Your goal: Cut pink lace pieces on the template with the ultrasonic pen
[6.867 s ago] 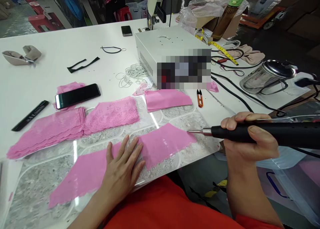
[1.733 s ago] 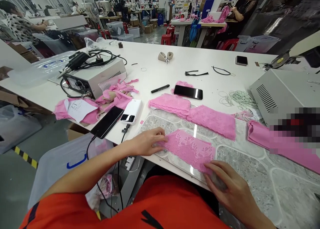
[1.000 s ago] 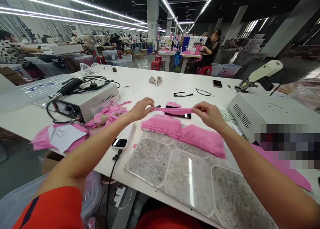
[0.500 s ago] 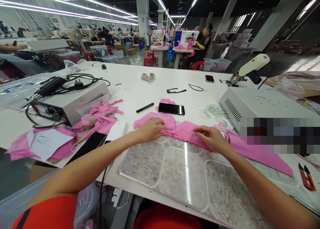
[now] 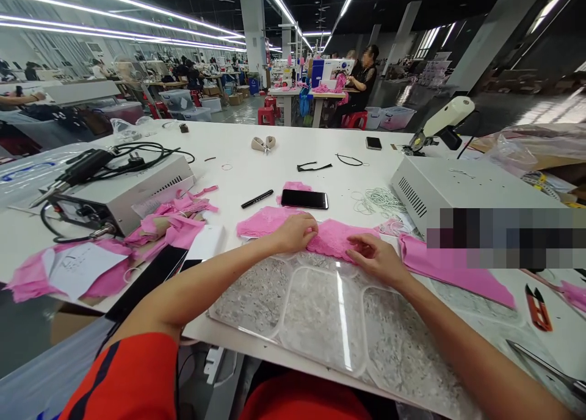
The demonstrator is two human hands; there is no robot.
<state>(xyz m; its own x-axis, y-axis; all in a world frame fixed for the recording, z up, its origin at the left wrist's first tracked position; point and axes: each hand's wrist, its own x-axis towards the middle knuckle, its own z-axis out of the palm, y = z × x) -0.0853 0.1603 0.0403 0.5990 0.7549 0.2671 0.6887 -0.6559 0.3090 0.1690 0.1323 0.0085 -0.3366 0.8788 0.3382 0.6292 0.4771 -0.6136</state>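
Observation:
Two pink lace fabric pieces lie side by side on the table in front of me. My left hand (image 5: 298, 232) is over the inner end of the left piece (image 5: 259, 222), its fingers bent and closed on the near edge of the right piece (image 5: 336, 237). At the other end of that right piece, my right hand (image 5: 378, 258) touches the lace with thumb and forefinger apart and the other fingers loosely curled. Just beyond the lace, a black phone (image 5: 304, 199) rests partly on another pink scrap (image 5: 297, 187). A clear patterned mat (image 5: 320, 316) spreads under my forearms.
Left stands a grey box with a handheld tool (image 5: 151, 188), beside pink cloth strips (image 5: 178, 215). A second grey box (image 5: 467, 182) is on the right, near pale green cord (image 5: 379, 201), folded pink cloth (image 5: 458, 273), red-handled snips (image 5: 538, 309) and tweezers (image 5: 544, 365). A marker (image 5: 257, 199) lies near the phone.
My left hand has slid right, from the left lace piece to the edge of the right one. The right hand's fingers have spread slightly at the lace. The view has turned slightly.

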